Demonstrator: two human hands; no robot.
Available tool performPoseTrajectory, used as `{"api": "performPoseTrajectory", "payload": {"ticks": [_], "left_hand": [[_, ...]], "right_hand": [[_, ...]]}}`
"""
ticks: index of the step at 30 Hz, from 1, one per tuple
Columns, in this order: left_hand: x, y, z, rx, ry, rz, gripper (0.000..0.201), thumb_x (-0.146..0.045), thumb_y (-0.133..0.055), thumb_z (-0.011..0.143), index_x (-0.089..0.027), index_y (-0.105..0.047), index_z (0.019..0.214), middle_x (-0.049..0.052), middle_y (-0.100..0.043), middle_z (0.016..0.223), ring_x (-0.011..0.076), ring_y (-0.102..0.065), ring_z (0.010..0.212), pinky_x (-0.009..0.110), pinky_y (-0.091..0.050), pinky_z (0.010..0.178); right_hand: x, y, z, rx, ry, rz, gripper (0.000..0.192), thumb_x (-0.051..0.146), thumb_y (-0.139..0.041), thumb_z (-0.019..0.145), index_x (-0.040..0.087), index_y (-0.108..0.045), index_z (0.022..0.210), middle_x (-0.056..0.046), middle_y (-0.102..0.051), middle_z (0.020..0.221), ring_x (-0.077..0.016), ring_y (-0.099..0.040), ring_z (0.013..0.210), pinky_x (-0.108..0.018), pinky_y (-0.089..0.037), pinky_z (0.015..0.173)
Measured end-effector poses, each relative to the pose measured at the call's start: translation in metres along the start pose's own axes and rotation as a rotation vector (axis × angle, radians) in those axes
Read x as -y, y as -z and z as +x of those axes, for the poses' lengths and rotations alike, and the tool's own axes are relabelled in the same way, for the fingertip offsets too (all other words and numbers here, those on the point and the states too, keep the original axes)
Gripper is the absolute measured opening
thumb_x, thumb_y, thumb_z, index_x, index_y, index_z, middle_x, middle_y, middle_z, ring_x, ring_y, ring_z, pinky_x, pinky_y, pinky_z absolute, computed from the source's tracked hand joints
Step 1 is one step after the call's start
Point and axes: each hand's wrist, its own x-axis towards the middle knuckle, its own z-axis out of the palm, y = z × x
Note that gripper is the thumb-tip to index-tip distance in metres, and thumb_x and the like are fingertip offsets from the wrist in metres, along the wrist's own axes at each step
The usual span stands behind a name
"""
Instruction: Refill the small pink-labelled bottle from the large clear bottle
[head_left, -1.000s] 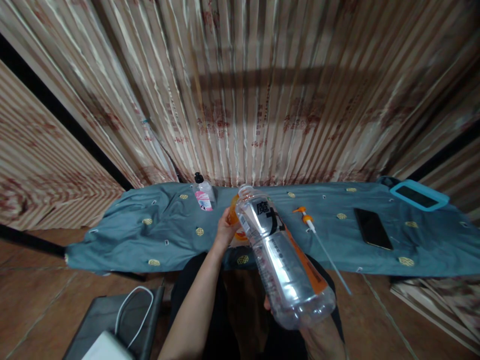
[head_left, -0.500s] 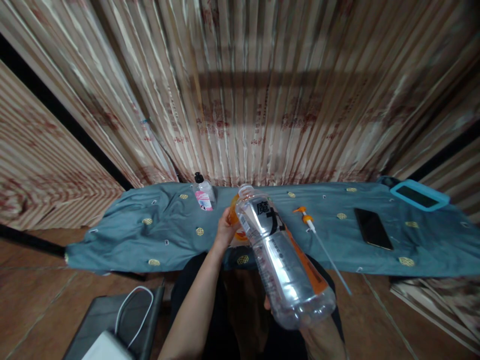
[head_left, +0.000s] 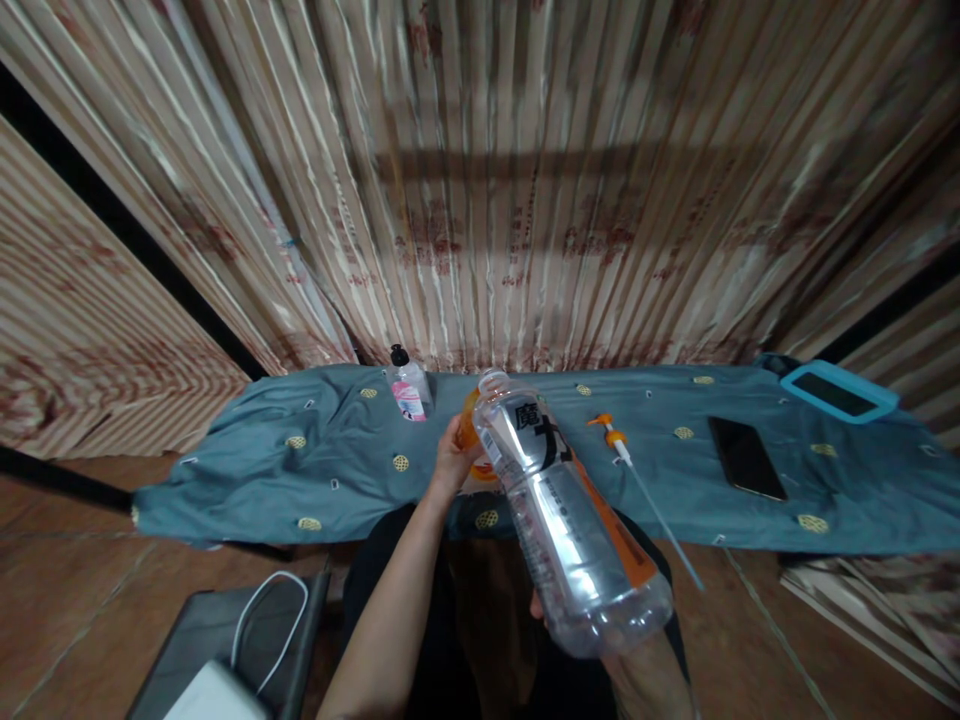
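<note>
Bottle (head_left: 574, 515) slants, neck (head_left: 493, 382) forward and left.

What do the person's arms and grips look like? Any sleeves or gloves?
The left forearm is bare and tapering, with no sleeve or watch showing. The left grip has no glove. The right grip is mostly hidden; what shows is ungloved too. I can't tell about rings.

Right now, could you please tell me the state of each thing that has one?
Large clear bottle: tilted, held in the right hand
Orange container: held in the left hand, partly hidden
Pump head: detached, lying down
Small bottle: upright, black cap on
Phone: lying flat, screen dark
Blue-framed device: screen dark
White cable: looped
</note>
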Motion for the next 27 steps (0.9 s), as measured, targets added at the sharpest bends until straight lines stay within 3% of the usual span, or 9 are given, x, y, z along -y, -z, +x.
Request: {"api": "performPoseTrajectory", "payload": {"ticks": [3,10,19,27], "left_hand": [[0.0,0.001,0.0,0.013,-0.012,0.011,0.061,-0.03,-0.102,0.034,-0.019,-0.07,0.084,-0.001,-0.077,0.081,0.0189,-0.072,0.08,0.032,-0.057,0.081],[0.008,0.009,0.003,0.121,-0.084,0.06,0.062,-0.033,-0.1,0.046,-0.019,-0.07,0.098,0.003,-0.078,0.094,0.0247,-0.072,0.097,0.04,-0.055,0.095],[0.015,0.014,0.006,0.151,-0.079,0.066,0.064,-0.042,-0.101,0.046,-0.021,-0.071,0.099,0.003,-0.079,0.098,0.0237,-0.073,0.096,0.037,-0.057,0.093],[0.018,0.015,0.005,0.144,-0.094,0.102,0.065,-0.041,-0.099,0.049,-0.019,-0.071,0.103,0.004,-0.078,0.097,0.0226,-0.072,0.093,0.035,-0.057,0.089]], "right_hand": [[0.0,-0.002,0.001,-0.032,0.002,0.016,0.06,0.064,-0.089,0.066,0.027,-0.077,0.112,-0.006,-0.08,0.075,-0.028,-0.075,0.058,-0.034,-0.064,0.053],[0.012,-0.008,0.0,-0.062,-0.035,0.041,0.075,0.062,-0.096,0.055,0.034,-0.075,0.121,-0.004,-0.082,0.086,-0.028,-0.076,0.06,-0.036,-0.065,0.056],[0.011,-0.008,0.001,0.023,-0.053,0.014,0.054,0.066,-0.091,0.062,0.024,-0.082,0.095,-0.006,-0.078,0.073,-0.0231,-0.074,0.062,-0.027,-0.06,0.058],[0.002,0.008,0.0,0.027,-0.093,0.027,0.061,0.06,-0.094,0.063,0.028,-0.077,0.113,-0.003,-0.08,0.079,-0.0255,-0.077,0.067,-0.031,-0.063,0.06]]}}
